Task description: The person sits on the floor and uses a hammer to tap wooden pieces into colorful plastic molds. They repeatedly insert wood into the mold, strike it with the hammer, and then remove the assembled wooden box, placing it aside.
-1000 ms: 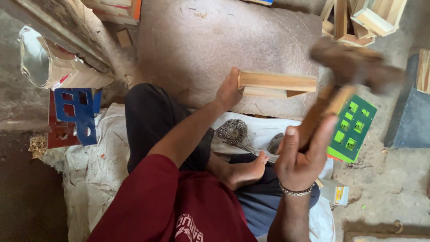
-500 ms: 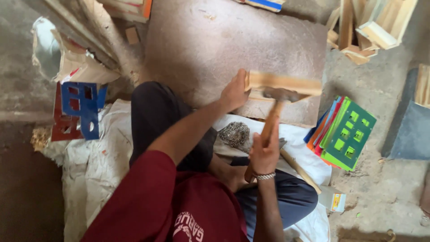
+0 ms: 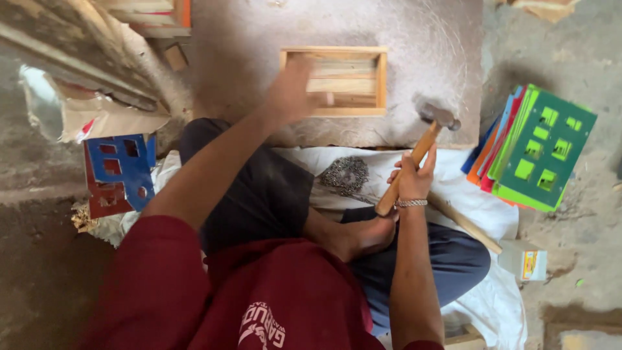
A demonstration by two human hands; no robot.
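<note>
**Frame turned flat, hammer down at the slab's edge**

Half a second ago the wooden frame stood on edge under the hammer head; now the shallow rectangular frame of pale wooden slats [image 3: 334,81] lies flat and open side up on the round grey stone slab [image 3: 259,39], and the hammer has come off it. The left hand [image 3: 289,96], blurred with motion, sits at the frame's near left corner; I cannot tell whether its fingers grip the wood or only touch it. The right hand [image 3: 410,180] is wrapped firmly round the wooden-handled hammer with a dark metal head [image 3: 421,149], whose head hovers at the slab's near right edge, just clear of the frame.

As for progress, the four sides look joined and slats show inside, so the box seems largely assembled; whether any nails are left to drive I can't judge from here.

Outward from there: a small heap of dark metal nails [image 3: 344,175] rests on the white cloth [image 3: 479,207] across the person's lap. To the right lies a stack of coloured boards with cut-out squares, green on top [image 3: 541,149]. On the left, a blue cut-out board [image 3: 120,168].
</note>
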